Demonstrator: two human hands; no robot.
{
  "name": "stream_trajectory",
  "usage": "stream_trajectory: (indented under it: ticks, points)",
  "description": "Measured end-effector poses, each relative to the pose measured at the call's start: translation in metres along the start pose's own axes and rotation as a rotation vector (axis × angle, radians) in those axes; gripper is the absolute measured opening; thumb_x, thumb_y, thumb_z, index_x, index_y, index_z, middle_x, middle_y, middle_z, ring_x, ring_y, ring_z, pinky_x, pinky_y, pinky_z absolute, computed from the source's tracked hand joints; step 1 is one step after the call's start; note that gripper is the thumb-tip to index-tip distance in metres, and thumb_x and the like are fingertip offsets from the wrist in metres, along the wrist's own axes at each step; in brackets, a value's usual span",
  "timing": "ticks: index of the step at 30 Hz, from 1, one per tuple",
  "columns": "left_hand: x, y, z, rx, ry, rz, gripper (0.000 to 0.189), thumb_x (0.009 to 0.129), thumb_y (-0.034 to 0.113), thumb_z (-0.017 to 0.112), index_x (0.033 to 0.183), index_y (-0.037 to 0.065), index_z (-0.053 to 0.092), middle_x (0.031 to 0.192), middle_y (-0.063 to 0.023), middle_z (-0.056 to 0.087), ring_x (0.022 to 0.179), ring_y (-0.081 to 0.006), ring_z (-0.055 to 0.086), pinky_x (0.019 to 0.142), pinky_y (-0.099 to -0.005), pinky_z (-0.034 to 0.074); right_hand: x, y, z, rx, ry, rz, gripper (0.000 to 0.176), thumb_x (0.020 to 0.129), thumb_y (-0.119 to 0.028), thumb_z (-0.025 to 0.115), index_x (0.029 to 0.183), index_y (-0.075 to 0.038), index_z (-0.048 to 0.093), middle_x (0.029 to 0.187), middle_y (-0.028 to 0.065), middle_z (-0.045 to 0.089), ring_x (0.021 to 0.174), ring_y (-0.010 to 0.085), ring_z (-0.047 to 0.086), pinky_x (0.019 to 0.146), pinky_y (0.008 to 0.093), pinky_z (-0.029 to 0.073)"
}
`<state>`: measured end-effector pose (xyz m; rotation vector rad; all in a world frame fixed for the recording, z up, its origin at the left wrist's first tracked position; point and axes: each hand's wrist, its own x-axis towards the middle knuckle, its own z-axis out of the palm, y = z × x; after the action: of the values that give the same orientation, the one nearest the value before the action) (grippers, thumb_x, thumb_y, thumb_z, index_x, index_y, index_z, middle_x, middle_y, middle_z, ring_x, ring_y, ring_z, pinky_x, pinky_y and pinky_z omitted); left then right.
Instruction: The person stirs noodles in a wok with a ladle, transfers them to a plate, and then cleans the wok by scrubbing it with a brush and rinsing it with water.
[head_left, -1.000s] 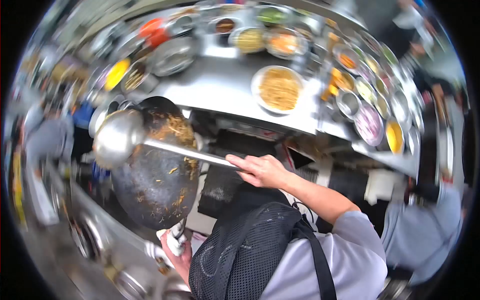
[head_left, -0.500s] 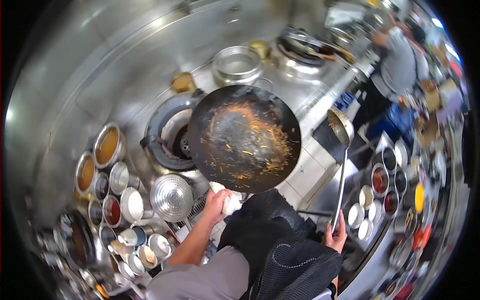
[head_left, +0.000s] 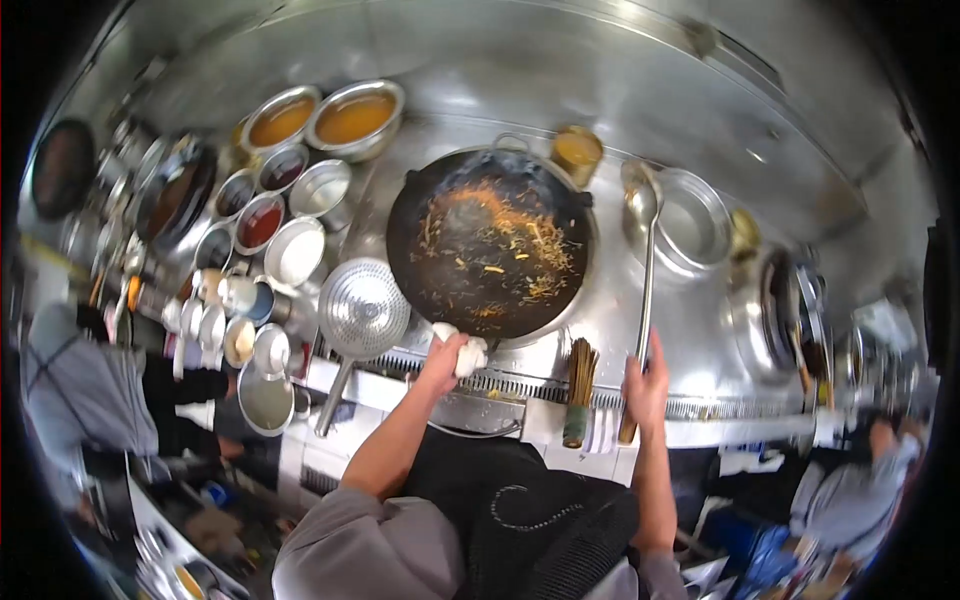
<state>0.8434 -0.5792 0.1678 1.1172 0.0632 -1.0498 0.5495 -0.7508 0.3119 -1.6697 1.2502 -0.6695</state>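
Note:
A dark wok [head_left: 460, 285] sits over the burner ring, with browned shreds and oily orange scraps spread across its inside and a loop handle at its far rim. My left hand [head_left: 443, 364] is closed around a white cloth [head_left: 470, 356] at the wok's near edge; the near handle is mostly hidden under it. Further right, my right hand [head_left: 647, 388] grips a long ladle [head_left: 648, 280] by its lower shaft. The bowl of the ladle is up by the rim of a metal pot [head_left: 692, 225], clear of the wok.
A perforated strainer [head_left: 363, 305] lies left of the wok. Bowls of orange liquid [head_left: 355, 118] and several seasoning pots [head_left: 296, 252] stand beyond it. A bamboo brush [head_left: 579, 385] stands at the counter's front edge. People in grey [head_left: 85, 385] are at both sides.
My view has turned left to face the stove. The wok has gone from beside the burner onto it, and the ladle has come over the counter from the right.

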Motion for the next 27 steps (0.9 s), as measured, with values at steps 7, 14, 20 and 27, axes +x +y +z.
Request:
stream_trajectory:
  ticks: [7,14,20,27]
  points:
    - [-0.037,0.05,-0.031,0.557,0.335,0.184,0.071,0.094,0.049,0.062,0.132,-0.007,0.039,0.12,-0.0188,0.059,0.11,-0.0259,0.059,0.095,-0.0375,0.048,0.343,0.024,0.062,-0.611,-0.129,-0.481,0.055,0.088,-0.007,0.056,0.141,0.003,0.045,0.101,0.0222,0.07,0.075,0.0278,0.07,0.061,0.0372,0.056]
    - [-0.125,0.034,-0.119,0.504,0.657,0.352,0.072,0.083,0.028,0.076,0.133,-0.005,0.036,0.118,-0.0198,0.057,0.112,-0.0256,0.055,0.096,-0.0369,0.046,0.472,-0.048,0.091,-0.002,-0.525,0.384,0.024,0.091,-0.022,0.054,0.069,-0.012,0.049,0.051,0.0005,0.048,0.037,0.0188,0.046,0.034,0.0311,0.038]
    - [-0.117,0.043,-0.142,0.91,0.401,0.16,0.077,0.077,0.029,0.074,0.14,0.002,0.04,0.124,-0.027,0.053,0.115,-0.0372,0.054,0.1,-0.0419,0.044,0.464,-0.053,0.084,-0.202,-0.457,0.034,0.023,0.089,-0.017,0.053,0.067,-0.011,0.048,0.051,0.004,0.048,0.037,0.0167,0.046,0.034,0.0306,0.038]
    - [-0.088,0.037,-0.162,1.068,0.511,0.435,0.06,0.078,0.021,0.072,0.132,0.005,0.051,0.11,-0.019,0.058,0.11,-0.0391,0.056,0.099,-0.0453,0.044,0.436,-0.023,0.102,-0.141,-0.499,0.125,0.021,0.091,-0.019,0.05,0.072,-0.011,0.048,0.053,0.0014,0.046,0.037,0.0138,0.044,0.033,0.0291,0.037]
